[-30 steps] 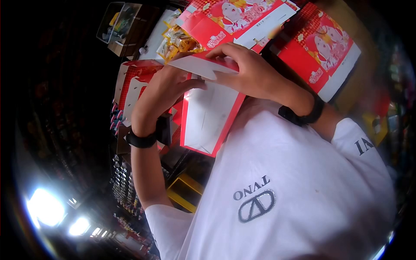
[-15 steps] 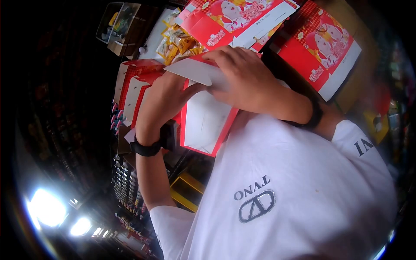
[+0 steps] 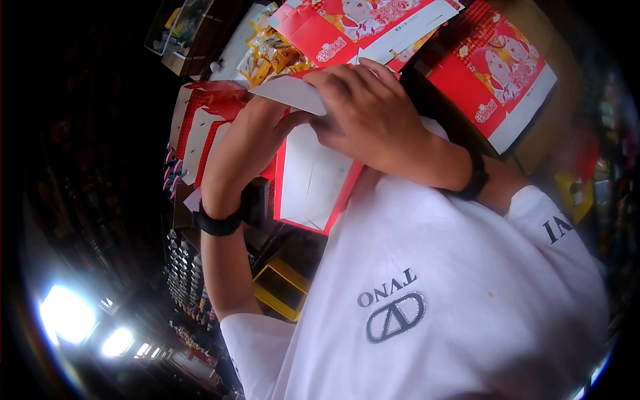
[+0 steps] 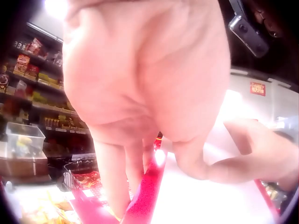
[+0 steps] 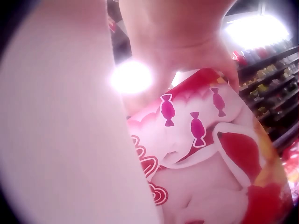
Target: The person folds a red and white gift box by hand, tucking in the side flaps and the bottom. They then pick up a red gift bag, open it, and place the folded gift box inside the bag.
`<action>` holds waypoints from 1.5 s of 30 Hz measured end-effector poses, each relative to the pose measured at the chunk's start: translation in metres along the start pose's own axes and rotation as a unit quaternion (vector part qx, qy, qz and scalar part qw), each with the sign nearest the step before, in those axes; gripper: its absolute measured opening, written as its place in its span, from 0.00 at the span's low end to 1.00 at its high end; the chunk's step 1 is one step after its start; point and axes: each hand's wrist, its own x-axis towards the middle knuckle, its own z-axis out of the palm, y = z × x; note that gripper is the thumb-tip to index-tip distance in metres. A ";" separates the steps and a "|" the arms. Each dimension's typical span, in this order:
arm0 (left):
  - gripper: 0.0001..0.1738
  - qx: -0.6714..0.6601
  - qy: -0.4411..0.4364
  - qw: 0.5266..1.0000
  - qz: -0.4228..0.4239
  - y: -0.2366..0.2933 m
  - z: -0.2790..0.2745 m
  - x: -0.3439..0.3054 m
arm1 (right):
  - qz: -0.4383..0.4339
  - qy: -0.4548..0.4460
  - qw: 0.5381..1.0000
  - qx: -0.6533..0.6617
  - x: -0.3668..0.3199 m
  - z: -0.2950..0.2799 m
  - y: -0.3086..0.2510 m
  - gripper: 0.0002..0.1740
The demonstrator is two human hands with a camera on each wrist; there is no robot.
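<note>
A carton (image 3: 313, 177), red-edged with a plain white side, stands against the front of the shirt in the head view. Its white-faced flap (image 3: 290, 92) sticks out at the top between the hands. My left hand (image 3: 252, 137) grips the carton's upper edge from the left; in the left wrist view its fingers (image 4: 112, 172) lie along the red edge and its thumb is on the white side. From the right, my right hand (image 3: 373, 117) holds the top by the flap, knuckles bent over it. The right wrist view shows the carton's printed face (image 5: 201, 163); the right fingertips are partly hidden.
Yellow-wrapped packets (image 3: 272, 57) lie beyond the hands. Flat printed cartons (image 3: 367, 33) are at the back, another (image 3: 497, 73) at the right. More red-and-white cartons (image 3: 200, 133) stand at the left. A clear plastic bin (image 4: 24, 137) sits near stocked shelves.
My right hand has turned and slid left over the top of the carton, its back now showing more. The flap has tilted down slightly. My left hand keeps its hold.
</note>
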 end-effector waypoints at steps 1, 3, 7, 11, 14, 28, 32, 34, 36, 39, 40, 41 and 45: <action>0.14 0.012 -0.005 1.000 -0.011 0.000 0.001 -0.001 | 0.001 0.001 1.000 0.003 0.000 0.000 0.000 0.35; 0.13 0.036 -0.015 0.999 -0.033 0.001 0.000 -0.002 | 0.015 -0.011 1.000 0.006 0.000 0.001 0.000 0.36; 0.13 0.079 -0.014 0.996 -0.036 0.014 -0.001 -0.003 | 0.012 -0.006 1.000 -0.009 -0.001 0.005 0.002 0.37; 0.13 0.078 -0.033 0.995 -0.045 0.015 0.001 -0.002 | 0.002 0.010 1.000 -0.017 -0.001 0.006 0.002 0.40; 0.15 0.068 -0.034 0.996 -0.038 0.014 0.005 -0.001 | 0.007 0.012 1.000 -0.021 -0.001 0.007 0.002 0.43; 0.28 0.124 -0.038 0.992 0.013 -0.004 0.014 -0.001 | 0.022 0.025 0.999 -0.024 -0.001 0.008 -0.003 0.50; 0.30 0.062 -0.020 0.997 0.051 -0.003 0.013 -0.001 | 0.055 -0.008 0.998 0.010 0.000 0.002 -0.003 0.48; 0.30 0.050 -0.014 0.996 0.066 -0.002 0.014 -0.002 | 0.063 -0.009 0.998 0.022 0.001 -0.001 -0.002 0.48; 0.30 0.051 -0.020 0.997 0.053 0.002 0.013 -0.003 | 0.068 -0.020 0.997 0.026 0.001 -0.002 -0.002 0.48; 0.29 0.064 -0.036 0.996 0.051 0.001 0.013 0.000 | 0.068 -0.022 0.997 0.025 -0.001 -0.002 -0.002 0.47; 0.28 0.065 -0.036 0.996 0.050 0.001 0.013 0.000 | 0.067 -0.021 0.997 0.025 -0.001 -0.002 -0.002 0.47; 0.28 0.067 -0.035 0.996 0.049 0.001 0.014 0.000 | 0.051 -0.013 0.998 0.017 -0.001 -0.002 -0.002 0.46; 0.31 0.083 -0.059 0.995 0.021 0.003 0.013 -0.001 | 0.011 0.010 1.000 -0.006 -0.002 -0.001 0.000 0.44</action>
